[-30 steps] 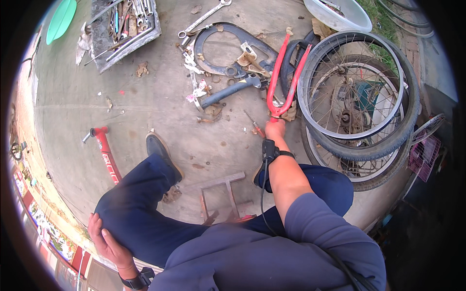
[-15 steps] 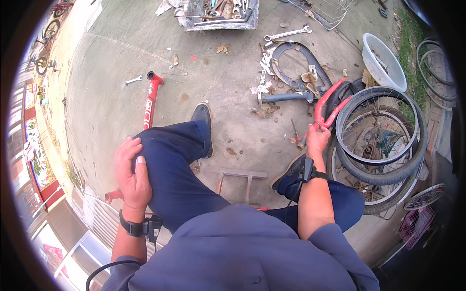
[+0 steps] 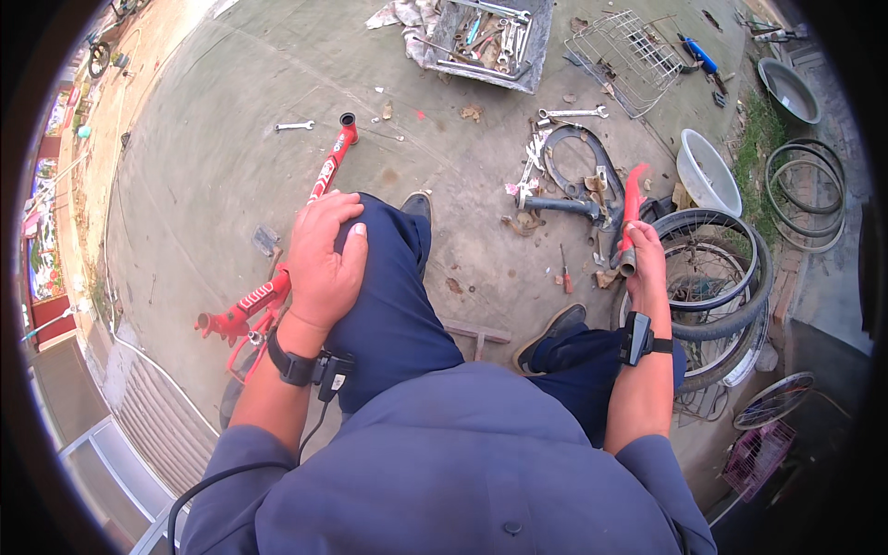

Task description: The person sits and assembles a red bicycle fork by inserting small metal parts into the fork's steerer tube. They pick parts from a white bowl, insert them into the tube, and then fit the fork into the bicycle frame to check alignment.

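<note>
My right hand (image 3: 647, 252) is wrapped around a red bicycle fork (image 3: 634, 196), raised above the floor at the right. The fork is seen nearly edge-on, with a bare metal tube end pointing back toward me below the fingers. My left hand (image 3: 326, 254) lies flat over my left knee, fingers stretched out, holding nothing. Beyond and beside that knee a red bicycle frame (image 3: 331, 168) shows in parts; my leg and left hand hide its middle. Close to the fork lies a dark chain guard (image 3: 606, 157) with a bluish-grey tube (image 3: 562, 205).
Bicycle wheels (image 3: 703, 305) are stacked at the right, below a pale basin (image 3: 708, 176). A tool tray (image 3: 532, 79) stands at the far middle. Wrenches (image 3: 573, 113), a screwdriver (image 3: 565, 276) and a wire basket (image 3: 638, 46) lie on the concrete.
The fork in my right hand has turned, from both prongs showing to nearly edge-on, its tube end now visible. My left hand stays on the knee. The view has shifted.
</note>
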`<state>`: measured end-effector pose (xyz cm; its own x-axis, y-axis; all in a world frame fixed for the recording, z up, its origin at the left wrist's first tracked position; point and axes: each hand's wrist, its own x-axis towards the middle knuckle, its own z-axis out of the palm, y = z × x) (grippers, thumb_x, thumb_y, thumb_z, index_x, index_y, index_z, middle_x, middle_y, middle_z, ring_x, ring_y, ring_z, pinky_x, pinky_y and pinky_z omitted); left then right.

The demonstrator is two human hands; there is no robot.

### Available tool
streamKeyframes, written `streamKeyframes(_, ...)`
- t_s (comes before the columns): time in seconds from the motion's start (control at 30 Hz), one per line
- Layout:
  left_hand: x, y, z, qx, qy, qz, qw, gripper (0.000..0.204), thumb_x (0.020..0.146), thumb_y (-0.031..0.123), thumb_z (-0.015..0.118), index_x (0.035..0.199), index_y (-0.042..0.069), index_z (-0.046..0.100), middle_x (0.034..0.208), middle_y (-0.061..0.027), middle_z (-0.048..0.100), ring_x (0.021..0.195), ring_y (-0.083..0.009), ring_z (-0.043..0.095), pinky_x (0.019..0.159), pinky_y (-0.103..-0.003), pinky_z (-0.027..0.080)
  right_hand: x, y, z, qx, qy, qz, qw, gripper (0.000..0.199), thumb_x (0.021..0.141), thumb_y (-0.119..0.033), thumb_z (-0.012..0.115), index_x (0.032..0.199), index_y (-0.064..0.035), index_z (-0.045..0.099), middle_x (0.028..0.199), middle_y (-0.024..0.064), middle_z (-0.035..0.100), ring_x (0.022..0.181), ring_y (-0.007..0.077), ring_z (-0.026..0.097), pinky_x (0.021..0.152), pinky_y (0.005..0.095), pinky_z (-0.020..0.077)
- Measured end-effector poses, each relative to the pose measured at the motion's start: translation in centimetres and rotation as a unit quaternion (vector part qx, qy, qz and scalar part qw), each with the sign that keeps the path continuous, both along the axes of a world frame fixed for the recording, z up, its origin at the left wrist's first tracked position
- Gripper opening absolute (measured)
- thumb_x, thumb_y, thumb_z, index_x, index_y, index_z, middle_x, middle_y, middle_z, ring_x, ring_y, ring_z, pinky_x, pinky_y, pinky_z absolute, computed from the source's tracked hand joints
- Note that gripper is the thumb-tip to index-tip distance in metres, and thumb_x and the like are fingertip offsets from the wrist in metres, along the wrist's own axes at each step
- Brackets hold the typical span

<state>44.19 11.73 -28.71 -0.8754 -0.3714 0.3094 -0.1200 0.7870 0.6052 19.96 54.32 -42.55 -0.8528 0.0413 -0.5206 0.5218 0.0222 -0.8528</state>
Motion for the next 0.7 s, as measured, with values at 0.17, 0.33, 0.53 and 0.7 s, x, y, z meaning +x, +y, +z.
streamKeyframes(0.17, 1.0, -0.8, -0.3, 0.002, 0.029, 0.003, 1.000, 0.019, 0.087, 0.005, 0.067, 0.106, 0.001, 0.069, 0.117, -0.0145, 0.071, 0.117, -0.0340, 0.063, 0.105, -0.044, 0.047, 0.3, -3.8, 8.4, -0.160, -0.047, 0.060, 0.984, 0.019, 0.101, -0.030, 0.063, 0.111, -0.0139, 0.063, 0.078, 0.0071, 0.067, 0.057, 0.0140, 0.062, 0.047, 0.0244, 0.0466)
streamKeyframes(0.33, 2.3, -1.7, -0.6, 0.013, 0.052, 0.009, 0.999, 0.019, 0.087, 0.005, 0.067, 0.106, 0.001, 0.069, 0.116, -0.0146, 0.071, 0.116, -0.0338, 0.064, 0.105, -0.044, 0.047, 2.2, -8.5, 12.7, -0.236, 0.018, 0.073, 0.969, 0.031, 0.106, -0.030, 0.052, 0.123, -0.0057, 0.063, 0.084, 0.0119, 0.069, 0.061, 0.0162, 0.065, 0.049, 0.0247, 0.0496)
streamKeyframes(0.53, 3.4, -2.7, -1.0, 0.029, 0.055, 0.001, 0.998, 0.020, 0.090, 0.005, 0.065, 0.109, 0.001, 0.068, 0.121, -0.0149, 0.070, 0.120, -0.0336, 0.062, 0.107, -0.042, 0.046, 4.8, -11.8, 16.9, -0.245, 0.061, 0.208, 0.945, 0.046, 0.104, -0.034, 0.060, 0.136, -0.0010, 0.056, 0.092, 0.0105, 0.070, 0.068, 0.0183, 0.068, 0.056, 0.0249, 0.0503)
streamKeyframes(0.7, 4.0, -3.3, -1.5, 0.038, 0.078, 0.014, 0.996, 0.020, 0.089, 0.007, 0.066, 0.108, 0.001, 0.069, 0.119, -0.0148, 0.071, 0.118, -0.0339, 0.063, 0.107, -0.044, 0.046, 6.8, -14.3, 18.9, -0.155, 0.117, 0.256, 0.947, 0.042, 0.099, -0.018, 0.071, 0.135, -0.0030, 0.057, 0.086, 0.0074, 0.068, 0.064, 0.0128, 0.067, 0.052, 0.0207, 0.0470)
